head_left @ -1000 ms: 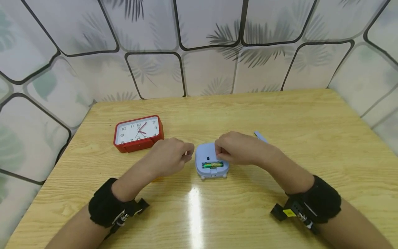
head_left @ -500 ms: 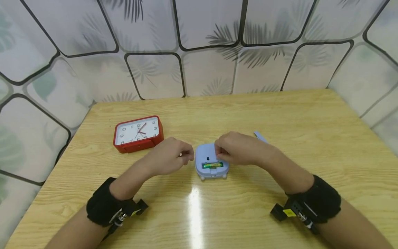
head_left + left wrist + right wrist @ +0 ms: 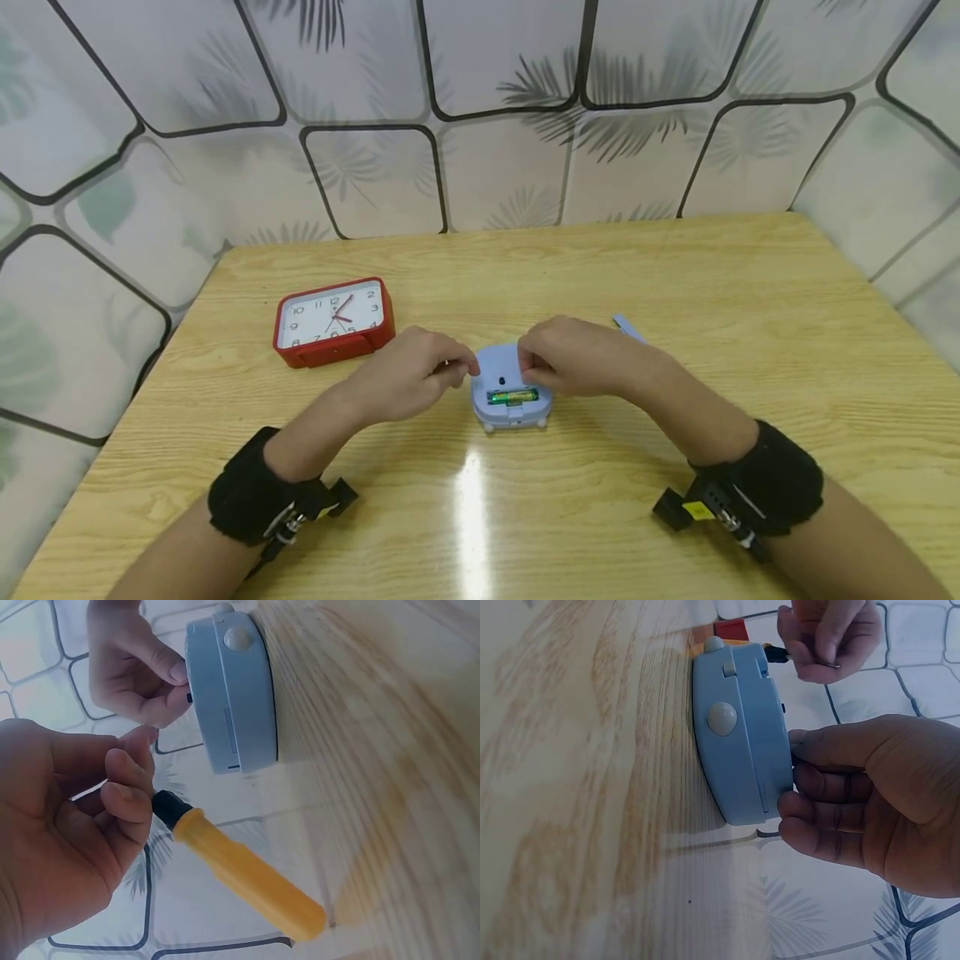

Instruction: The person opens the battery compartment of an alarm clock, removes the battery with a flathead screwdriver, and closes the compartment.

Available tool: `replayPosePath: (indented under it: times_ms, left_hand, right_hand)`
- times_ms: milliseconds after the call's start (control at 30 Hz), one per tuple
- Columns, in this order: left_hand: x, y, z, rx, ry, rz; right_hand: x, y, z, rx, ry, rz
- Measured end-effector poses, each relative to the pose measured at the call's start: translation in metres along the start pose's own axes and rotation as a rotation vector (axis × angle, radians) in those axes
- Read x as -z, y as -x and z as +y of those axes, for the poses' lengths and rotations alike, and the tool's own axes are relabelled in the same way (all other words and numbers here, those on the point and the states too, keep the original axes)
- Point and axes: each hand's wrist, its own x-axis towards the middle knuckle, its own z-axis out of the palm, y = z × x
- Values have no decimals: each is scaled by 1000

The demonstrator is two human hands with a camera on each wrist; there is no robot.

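A light blue alarm clock (image 3: 495, 360) lies face down on the table. Its battery compartment is uncovered, with a green and gold battery (image 3: 513, 397) inside. At the back of the clock, my right hand (image 3: 573, 358) pinches what looks like a small knob, mostly hidden by the fingertips. A second black knob (image 3: 502, 381) shows beside it. My left hand (image 3: 408, 375) is at the clock's left edge, thumb and index finger towards it. Its curled fingers hold a yellow-handled screwdriver (image 3: 247, 874) by the metal shaft; the handle points down, hidden in the head view.
A red rectangular clock (image 3: 333, 321) lies face up at the left, beyond my left hand. Behind my right wrist lies a narrow blue piece (image 3: 628, 328), partly covered by the arm. Patterned fabric (image 3: 502, 167) surrounds the wooden table (image 3: 720, 275) at the back and sides.
My left hand has shifted slightly right, its index fingertip now reaching the blue clock's edge. The right hand stays at the clock's back, with no clear movement.
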Motion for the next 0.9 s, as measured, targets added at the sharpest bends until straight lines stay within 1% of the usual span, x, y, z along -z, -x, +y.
replayPosePath:
  times_ms: [233,300,367,467,633,700,800,900]
  left_hand:
    - [0,2,1,-98,37,126]
    - [0,2,2,-131,55,151]
    - [1,3,2,-171,85,174]
    - [2,3,3,-260,173,216]
    - [3,3,7,-427,337,339]
    - [3,3,8,-480,408,371]
    - [3,2,10,-556,543,369]
    - [3,1,10,-627,681,336]
  right_hand:
    - [-1,0,1,-4,5,7]
    - [-1,1,1,-1,8,8]
    - [0,1,1,11,14,27]
    - [1,1,2,43,26,86]
    - [2,2,2,110,26,204]
    - [2,3,2,136,21,246]
    - [2,3,0,176,-3,301]
    - [3,4,-4,201,-32,330]
